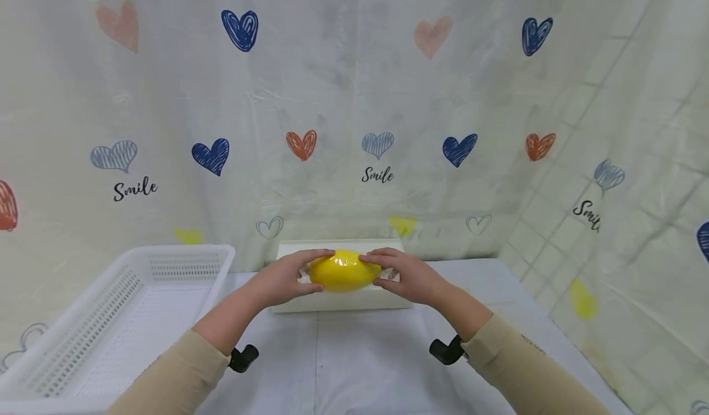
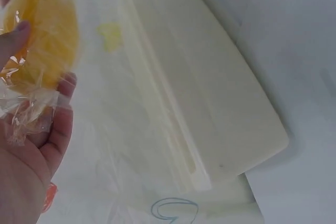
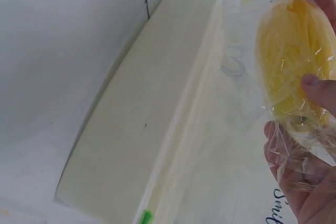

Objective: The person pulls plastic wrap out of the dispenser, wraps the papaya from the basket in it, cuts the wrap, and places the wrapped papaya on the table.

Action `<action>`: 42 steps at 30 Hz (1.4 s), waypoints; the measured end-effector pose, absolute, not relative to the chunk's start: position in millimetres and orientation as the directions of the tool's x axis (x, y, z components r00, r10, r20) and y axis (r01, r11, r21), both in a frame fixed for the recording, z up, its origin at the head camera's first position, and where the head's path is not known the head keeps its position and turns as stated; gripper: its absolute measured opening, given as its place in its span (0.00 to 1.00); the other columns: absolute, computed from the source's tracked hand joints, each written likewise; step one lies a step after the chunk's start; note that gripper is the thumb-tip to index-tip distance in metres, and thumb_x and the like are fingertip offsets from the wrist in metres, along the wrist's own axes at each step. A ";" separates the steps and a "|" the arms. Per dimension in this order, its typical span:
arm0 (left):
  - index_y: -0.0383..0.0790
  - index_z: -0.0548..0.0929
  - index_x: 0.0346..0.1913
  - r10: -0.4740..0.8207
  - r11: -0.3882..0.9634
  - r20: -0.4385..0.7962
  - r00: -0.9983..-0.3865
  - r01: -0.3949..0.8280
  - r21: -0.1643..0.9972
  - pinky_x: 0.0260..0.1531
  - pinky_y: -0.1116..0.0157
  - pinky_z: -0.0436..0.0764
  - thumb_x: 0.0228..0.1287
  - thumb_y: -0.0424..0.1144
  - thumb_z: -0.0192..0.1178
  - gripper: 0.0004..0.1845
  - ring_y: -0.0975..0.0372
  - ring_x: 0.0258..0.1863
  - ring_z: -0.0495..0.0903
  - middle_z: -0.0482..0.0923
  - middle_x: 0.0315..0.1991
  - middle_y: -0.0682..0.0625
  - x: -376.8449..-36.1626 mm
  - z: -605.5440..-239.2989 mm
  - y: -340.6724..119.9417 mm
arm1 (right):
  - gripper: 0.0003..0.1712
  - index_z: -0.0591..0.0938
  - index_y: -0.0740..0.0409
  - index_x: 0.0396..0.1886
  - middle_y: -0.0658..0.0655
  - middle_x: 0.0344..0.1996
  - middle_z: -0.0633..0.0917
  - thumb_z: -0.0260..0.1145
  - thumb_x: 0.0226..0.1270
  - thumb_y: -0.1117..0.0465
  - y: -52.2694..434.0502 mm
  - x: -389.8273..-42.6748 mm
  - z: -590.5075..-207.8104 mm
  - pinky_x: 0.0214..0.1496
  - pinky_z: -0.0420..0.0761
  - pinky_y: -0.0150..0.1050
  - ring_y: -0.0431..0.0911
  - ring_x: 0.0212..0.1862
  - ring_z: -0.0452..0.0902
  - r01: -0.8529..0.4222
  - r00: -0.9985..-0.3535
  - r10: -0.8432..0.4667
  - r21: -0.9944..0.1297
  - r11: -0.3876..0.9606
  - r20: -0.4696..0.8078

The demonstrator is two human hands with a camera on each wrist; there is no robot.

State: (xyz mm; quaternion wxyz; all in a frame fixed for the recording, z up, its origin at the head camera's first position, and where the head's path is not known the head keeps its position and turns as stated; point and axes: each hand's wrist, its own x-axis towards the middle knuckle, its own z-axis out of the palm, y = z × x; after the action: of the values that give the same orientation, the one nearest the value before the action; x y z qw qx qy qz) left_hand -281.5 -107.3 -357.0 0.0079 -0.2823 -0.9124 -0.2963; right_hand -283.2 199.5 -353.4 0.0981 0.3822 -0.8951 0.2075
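A white perforated plastic basket sat at about eight o'clock on a table covered with a white cloth. Behind the table, from nine o'clock round to three, hung a pale, creased curtain printed with blue, orange, pink and yellow hearts and the word "Smile" in black script. At about six o'clock, low in the head view, two small black knobs showed above the cloth, one left and one right of centre.
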 end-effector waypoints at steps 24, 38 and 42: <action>0.69 0.66 0.72 0.526 0.654 0.205 -0.825 0.546 0.524 0.55 0.50 0.78 0.61 0.47 0.70 0.37 0.54 0.64 0.72 0.66 0.71 0.58 -292.0 -315.2 -108.5 | 0.32 0.74 0.39 0.69 0.50 0.61 0.78 0.70 0.67 0.59 197.0 -298.8 -316.7 0.56 0.81 0.45 0.49 0.61 0.76 -0.740 -0.671 -0.647 -0.272 0.615 0.362; 0.66 0.66 0.73 0.554 0.654 0.232 -0.800 0.590 0.473 0.58 0.48 0.76 0.62 0.45 0.69 0.37 0.52 0.65 0.71 0.66 0.71 0.55 -290.3 -292.4 -109.8 | 0.32 0.75 0.41 0.68 0.53 0.61 0.79 0.71 0.65 0.60 196.9 -297.4 -298.6 0.56 0.81 0.46 0.51 0.61 0.75 -0.745 -0.662 -0.635 -0.261 0.614 0.398; 0.68 0.66 0.72 0.554 0.655 0.236 -0.798 0.593 0.469 0.58 0.47 0.75 0.62 0.46 0.69 0.37 0.52 0.66 0.70 0.66 0.72 0.56 -290.5 -286.9 -109.9 | 0.32 0.76 0.41 0.68 0.54 0.61 0.79 0.71 0.65 0.61 196.9 -295.3 -292.2 0.57 0.80 0.48 0.53 0.62 0.75 -0.747 -0.661 -0.633 -0.275 0.605 0.404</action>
State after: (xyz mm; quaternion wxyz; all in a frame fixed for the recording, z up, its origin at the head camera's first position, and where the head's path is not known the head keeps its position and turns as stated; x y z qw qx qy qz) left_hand -290.5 -109.9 -286.9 0.0359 -0.3155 -0.9088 -0.2704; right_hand -295.3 196.9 -292.2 0.1338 0.3894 -0.8858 0.2141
